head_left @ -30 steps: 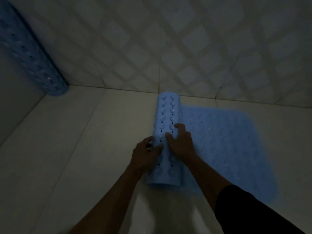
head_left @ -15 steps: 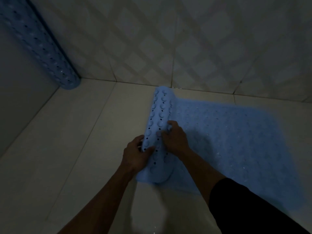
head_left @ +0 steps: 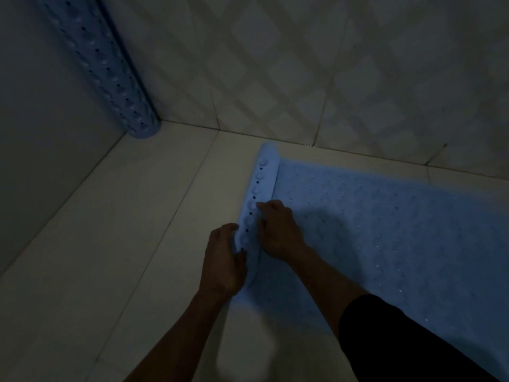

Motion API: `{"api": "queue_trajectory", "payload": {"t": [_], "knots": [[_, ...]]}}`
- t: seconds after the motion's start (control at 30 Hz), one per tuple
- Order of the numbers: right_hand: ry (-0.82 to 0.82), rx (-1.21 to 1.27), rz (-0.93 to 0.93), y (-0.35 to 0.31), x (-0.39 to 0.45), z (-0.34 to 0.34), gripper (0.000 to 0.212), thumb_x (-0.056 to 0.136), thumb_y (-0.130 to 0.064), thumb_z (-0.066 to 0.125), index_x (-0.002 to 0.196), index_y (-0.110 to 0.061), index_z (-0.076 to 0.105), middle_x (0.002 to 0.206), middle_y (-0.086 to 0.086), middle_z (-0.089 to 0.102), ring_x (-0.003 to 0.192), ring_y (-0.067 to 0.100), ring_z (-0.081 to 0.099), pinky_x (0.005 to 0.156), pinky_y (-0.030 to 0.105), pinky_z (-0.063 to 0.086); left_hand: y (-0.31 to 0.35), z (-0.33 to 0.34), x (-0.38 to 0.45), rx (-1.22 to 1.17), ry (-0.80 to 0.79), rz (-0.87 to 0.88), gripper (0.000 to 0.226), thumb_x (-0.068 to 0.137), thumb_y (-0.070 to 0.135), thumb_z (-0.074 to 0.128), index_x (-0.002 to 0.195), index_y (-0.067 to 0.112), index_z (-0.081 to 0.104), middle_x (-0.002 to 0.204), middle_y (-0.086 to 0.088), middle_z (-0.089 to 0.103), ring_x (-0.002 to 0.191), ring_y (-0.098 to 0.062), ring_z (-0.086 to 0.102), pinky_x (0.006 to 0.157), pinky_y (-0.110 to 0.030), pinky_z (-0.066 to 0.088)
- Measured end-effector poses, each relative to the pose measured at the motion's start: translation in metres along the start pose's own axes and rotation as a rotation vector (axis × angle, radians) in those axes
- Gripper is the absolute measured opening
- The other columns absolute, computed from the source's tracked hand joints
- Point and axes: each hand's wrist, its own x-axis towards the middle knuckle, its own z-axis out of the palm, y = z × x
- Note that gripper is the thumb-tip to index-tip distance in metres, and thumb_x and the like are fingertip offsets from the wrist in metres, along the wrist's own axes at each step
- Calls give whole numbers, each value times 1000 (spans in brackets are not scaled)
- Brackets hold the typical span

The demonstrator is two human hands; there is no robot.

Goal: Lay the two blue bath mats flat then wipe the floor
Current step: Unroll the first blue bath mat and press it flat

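- Flat mat [head_left: 385, 230] lies on the floor [head_left: 124, 230], right of centre, its far edge near the back wall [head_left: 303, 64].
- Its left edge is a curled strip [head_left: 261, 188], running from the wall toward the person.
- Left hand [head_left: 224, 260] is on the strip's left side, right hand [head_left: 278, 230] on its right, both touching it.
- Rolled mat [head_left: 110, 70] stands leaning in the far-left corner, well apart from the flat one.

We're in a dim bathroom, it seems: pale glazed floor [head_left: 115, 244] tiles meet a wall [head_left: 330, 64] tiled in a diamond lattice pattern. A blue bath mat [head_left: 385, 244] with drain holes and suction cups spreads along the floor's far edge, and a second rolled mat [head_left: 110, 75] stands in the far-left corner.
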Motion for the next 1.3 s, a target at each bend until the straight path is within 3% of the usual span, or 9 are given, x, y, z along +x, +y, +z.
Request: {"api": "queue_trajectory", "payload": {"t": [0.23,0.4,0.57,0.73,0.87,0.97,1.07,1.17,1.3], "knots": [[-11,0,-168,-14,2,20,80,92,-8,57,157,-17,11,164,9,13,145,32,28,113,51,34,-22,4,-10,88,-70,-13,52,92,29,49,136,2,53,134,-17,55,121,-33,55,96,-48,50],[83,63,-198,-14,-5,23,74,95,-26,46,157,-17,7,165,7,10,144,26,31,113,43,37,-19,-13,-3,244,-141,-56,61,98,56,34,139,14,52,136,-9,58,124,-29,54,99,-49,48],[46,36,-123,0,0,26,65,93,-29,32,155,-13,22,159,14,28,143,32,34,113,52,34,-25,-25,5,241,-132,-191,67,97,49,18,138,6,49,130,-16,59,116,-36,57,97,-50,47],[-120,-106,-128,6,8,19,70,89,-23,46,154,-10,23,159,14,26,147,32,23,117,46,25,-43,-37,16,403,-239,-229,71,89,34,45,151,3,29,140,-22,46,125,-42,47,98,-57,44],[-141,-259,-173,9,9,20,63,94,-11,51,152,-5,27,161,14,23,148,30,19,119,42,21,-48,-36,20,527,-289,-259,64,103,35,41,157,15,12,163,-16,11,150,-36,11,116,-64,18],[-151,-234,-190,11,10,18,62,89,-17,45,149,-2,36,158,17,30,146,33,26,118,43,25,-45,-30,25,605,-302,-244,61,100,46,27,152,16,24,164,-16,12,151,-37,8,116,-68,13],[-25,-47,-144,17,22,9,62,84,-23,40,144,-7,46,147,17,45,136,35,41,114,43,33,-29,-18,39,595,-188,-226,55,100,46,28,143,15,40,158,-17,27,147,-37,21,115,-66,19],[194,-55,-108,34,42,-10,56,92,-28,36,142,-8,49,143,16,50,132,36,45,110,45,37,-14,4,65,513,-202,-140,55,104,44,27,152,17,31,163,-13,20,150,-33,16,120,-58,11],[177,-263,35,66,65,-38,55,103,-37,35,155,-21,25,163,7,21,149,29,19,117,52,25,-6,40,111,463,-260,-19,57,105,41,26,157,19,20,166,-10,11,152,-28,9,122,-54,7]]}}
